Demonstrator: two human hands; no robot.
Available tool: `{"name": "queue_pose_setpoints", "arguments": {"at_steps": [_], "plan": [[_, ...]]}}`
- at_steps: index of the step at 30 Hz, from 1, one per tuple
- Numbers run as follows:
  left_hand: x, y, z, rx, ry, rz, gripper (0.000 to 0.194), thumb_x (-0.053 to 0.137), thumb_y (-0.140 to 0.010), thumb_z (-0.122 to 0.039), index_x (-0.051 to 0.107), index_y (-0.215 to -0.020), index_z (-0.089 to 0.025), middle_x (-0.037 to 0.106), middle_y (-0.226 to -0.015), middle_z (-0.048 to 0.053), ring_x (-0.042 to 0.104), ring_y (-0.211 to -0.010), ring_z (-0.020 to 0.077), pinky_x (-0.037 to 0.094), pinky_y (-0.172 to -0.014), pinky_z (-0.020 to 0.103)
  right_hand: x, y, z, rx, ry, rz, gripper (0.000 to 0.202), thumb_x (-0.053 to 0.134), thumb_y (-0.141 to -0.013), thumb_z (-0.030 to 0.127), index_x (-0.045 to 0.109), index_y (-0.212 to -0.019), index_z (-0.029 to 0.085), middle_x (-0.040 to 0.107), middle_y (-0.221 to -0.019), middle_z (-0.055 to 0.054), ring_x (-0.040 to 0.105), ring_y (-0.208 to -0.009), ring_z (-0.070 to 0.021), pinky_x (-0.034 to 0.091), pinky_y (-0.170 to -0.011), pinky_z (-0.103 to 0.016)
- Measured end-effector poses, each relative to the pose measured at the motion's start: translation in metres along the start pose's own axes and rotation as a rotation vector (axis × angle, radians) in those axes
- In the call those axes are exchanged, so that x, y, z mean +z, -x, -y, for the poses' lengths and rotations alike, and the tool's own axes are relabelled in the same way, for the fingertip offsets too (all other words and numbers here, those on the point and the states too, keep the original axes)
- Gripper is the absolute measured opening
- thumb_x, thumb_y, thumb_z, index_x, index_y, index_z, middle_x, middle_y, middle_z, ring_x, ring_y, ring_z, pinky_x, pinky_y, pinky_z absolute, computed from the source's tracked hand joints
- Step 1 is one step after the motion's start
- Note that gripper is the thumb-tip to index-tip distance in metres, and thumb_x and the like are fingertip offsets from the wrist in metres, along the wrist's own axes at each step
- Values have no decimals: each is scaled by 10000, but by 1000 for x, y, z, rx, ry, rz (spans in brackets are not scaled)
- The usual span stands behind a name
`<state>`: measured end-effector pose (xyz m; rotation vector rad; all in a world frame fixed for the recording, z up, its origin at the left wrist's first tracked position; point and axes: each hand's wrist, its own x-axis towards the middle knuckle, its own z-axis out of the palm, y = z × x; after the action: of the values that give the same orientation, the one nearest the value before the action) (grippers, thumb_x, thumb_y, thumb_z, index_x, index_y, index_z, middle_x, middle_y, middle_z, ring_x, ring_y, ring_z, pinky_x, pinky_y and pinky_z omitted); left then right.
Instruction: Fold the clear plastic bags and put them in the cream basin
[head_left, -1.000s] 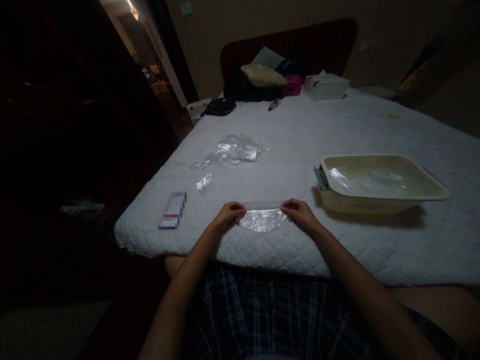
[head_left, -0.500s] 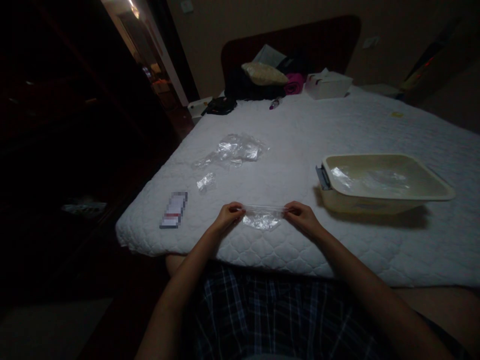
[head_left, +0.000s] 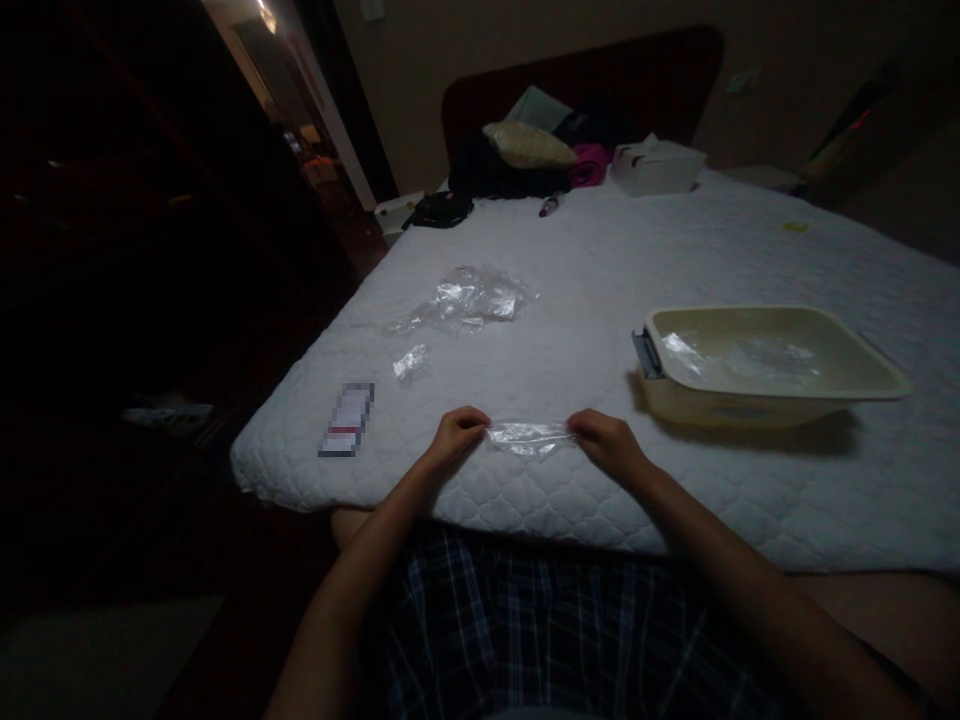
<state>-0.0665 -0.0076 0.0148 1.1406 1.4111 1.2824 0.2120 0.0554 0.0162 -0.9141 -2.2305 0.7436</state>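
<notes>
The left hand [head_left: 460, 432] and right hand [head_left: 610, 440] each had their grip clamped on one end of a clear plastic bag [head_left: 529, 437], presumably to stretch it straight, over the quilted mattress pad's [head_left: 547, 508] near edge (a cream plastic basin [head_left: 757, 410] stood to the right)

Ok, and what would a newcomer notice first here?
Probably the cream plastic basin with crumpled clear plastic inside, at the right on the white quilted bedding. Then the clear plastic bag held between the left hand and right hand at the near edge, and the clear plastic heap beyond it, leftward.
</notes>
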Motion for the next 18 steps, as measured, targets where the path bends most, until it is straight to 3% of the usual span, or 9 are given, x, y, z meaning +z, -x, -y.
{"name": "queue_pose_setpoints", "arguments": {"at_steps": [4,11,15,18], "plan": [[-4,0,2,35,-130,7,115,625,-593,-135,668,-700,-148,632,-714,26,573,-680,138,431,-613,234,-3,4,0,-97,111,56,217,449,-809,205,647,-897,220,643,-977,-74,588,-862,-202,444,-769,-334],[-12,10,-1,348,-540,151,252,556,-691,-110,690,-874,-220,653,-952,60,564,-926,194,421,-848,336,-7,9,-1,-150,235,147,238,442,-833,239,656,-936,222,643,-1017,-97,565,-912,-230,438,-771,-382],[-10,21,-5,447,-668,184,243,530,-720,-119,682,-883,-214,615,-1080,67,547,-974,202,414,-879,351,-9,12,1,-203,234,170,227,465,-814,200,667,-914,227,638,-1040,-90,548,-932,-234,429,-787,-401],[-4,25,0,514,-736,128,155,542,-747,-170,676,-820,-198,614,-1062,81,552,-951,201,434,-851,350,-7,12,0,-177,184,136,241,474,-766,138,674,-870,222,648,-1004,-73,559,-908,-215,440,-794,-389]]}}
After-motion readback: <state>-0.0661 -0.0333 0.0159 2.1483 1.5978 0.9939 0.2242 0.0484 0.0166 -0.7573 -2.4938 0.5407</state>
